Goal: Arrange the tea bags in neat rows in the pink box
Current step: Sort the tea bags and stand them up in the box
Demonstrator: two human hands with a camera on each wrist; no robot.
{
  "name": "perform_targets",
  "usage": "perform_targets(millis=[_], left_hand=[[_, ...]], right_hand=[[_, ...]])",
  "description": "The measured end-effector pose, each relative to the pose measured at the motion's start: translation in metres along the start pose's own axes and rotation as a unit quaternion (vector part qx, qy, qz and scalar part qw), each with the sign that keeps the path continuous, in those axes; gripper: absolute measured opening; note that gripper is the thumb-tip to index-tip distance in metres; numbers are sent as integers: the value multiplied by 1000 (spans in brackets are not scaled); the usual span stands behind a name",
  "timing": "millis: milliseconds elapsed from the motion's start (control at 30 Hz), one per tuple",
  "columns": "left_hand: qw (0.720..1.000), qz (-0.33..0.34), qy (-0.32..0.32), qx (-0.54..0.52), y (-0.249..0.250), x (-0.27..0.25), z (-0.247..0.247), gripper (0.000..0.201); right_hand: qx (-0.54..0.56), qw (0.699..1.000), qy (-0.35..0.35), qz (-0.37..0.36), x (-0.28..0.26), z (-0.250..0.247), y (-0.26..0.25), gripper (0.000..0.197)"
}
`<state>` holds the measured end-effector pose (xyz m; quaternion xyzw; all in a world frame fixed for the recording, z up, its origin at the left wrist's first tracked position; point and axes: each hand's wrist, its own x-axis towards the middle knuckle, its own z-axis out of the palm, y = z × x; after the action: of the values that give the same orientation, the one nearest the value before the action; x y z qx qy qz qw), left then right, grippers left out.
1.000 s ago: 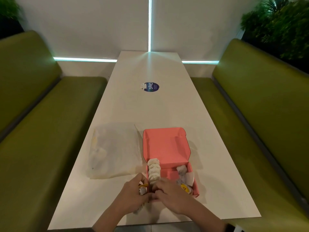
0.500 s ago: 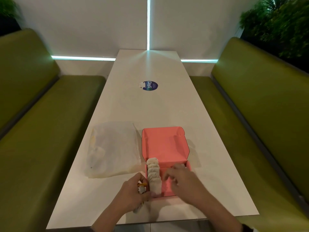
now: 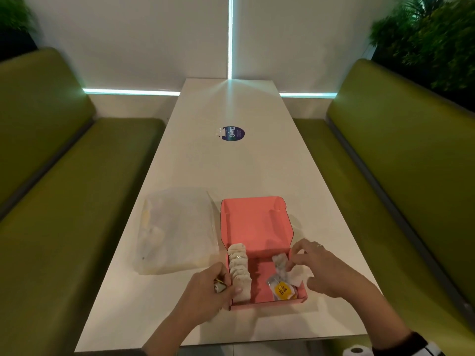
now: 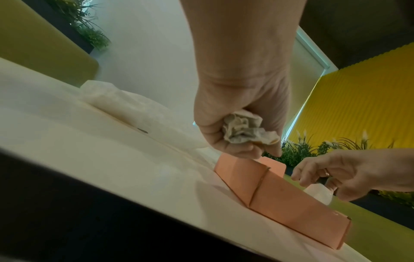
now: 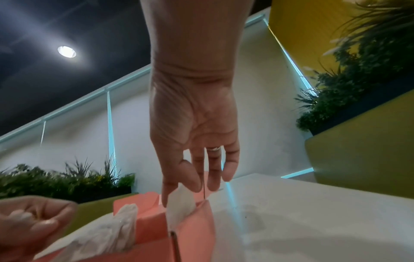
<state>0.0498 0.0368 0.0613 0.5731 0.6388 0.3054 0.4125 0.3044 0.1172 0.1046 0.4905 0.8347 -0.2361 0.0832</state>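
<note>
A long white tabletop (image 3: 231,170) runs away toward a white wall (image 3: 154,42). A round dark blue sticker (image 3: 233,134) with white letters sits near the middle of it. A see-through plastic bag (image 3: 177,229) lies flat on the tabletop, closer in and to the left. Green padded seats stand on both sides, the left seat (image 3: 64,188) and the right seat (image 3: 401,163). Thin blue-green light strips (image 3: 230,37) glow on the wall, one going up and others going across. Leafy green plants (image 3: 431,39) grow behind the right seat, and more leaves (image 3: 12,14) show in the far left corner. A round lamp (image 5: 66,51) shines on the dark ceiling. A white paper roll (image 3: 356,351) peeks in at the bottom edge.
</note>
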Motion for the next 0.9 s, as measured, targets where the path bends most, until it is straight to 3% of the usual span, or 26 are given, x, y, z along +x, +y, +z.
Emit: perform_targets(millis=[100,167,300,333,400,433,467,500,567,600,633,733,900], left_hand=[[1000,7,5,-14,3,-1,-1,23],[1000,9,2,-21,4,-1,-1,25],[998,-8,7,-55,8,0,-5,29],[997,-13,8,-70,10,0,-6,30],[996,-9,17,-81,15,0,-8,36],[996,-1,26,-81,18,1,-8,41],[996,7,38,-84,20,1,-8,46],[994,15,51,-91,21,1,-8,48],[992,34,73,-95,22,3,-8,33],[991,42,80,-93,23,4,-7,21],[991,49,82,-95,23,5,-7,12],[988,74,69,-118,27,5,-4,18],[990,101,1,-97,39,6,0,20]], right_hand=[[-1,1000,-10,-5,2,7,3,39],[6,999,37,-25,5,9,5,19],[143,978,143,-53,9,-1,2,9],[204,957,204,-37,8,-5,-1,11],[326,872,366,3,4,-15,-17,23],[368,833,413,15,0,-20,-25,25],[393,823,409,8,-4,-25,-33,21],[395,856,333,-11,-8,-28,-40,12],[315,946,69,-44,-14,-28,-52,2],[279,959,2,-53,-14,-25,-54,6],[273,961,1,-47,-13,-23,-54,11],[348,934,86,-8,-10,-22,-57,22],[381,921,69,-32,-8,-21,-66,13]])
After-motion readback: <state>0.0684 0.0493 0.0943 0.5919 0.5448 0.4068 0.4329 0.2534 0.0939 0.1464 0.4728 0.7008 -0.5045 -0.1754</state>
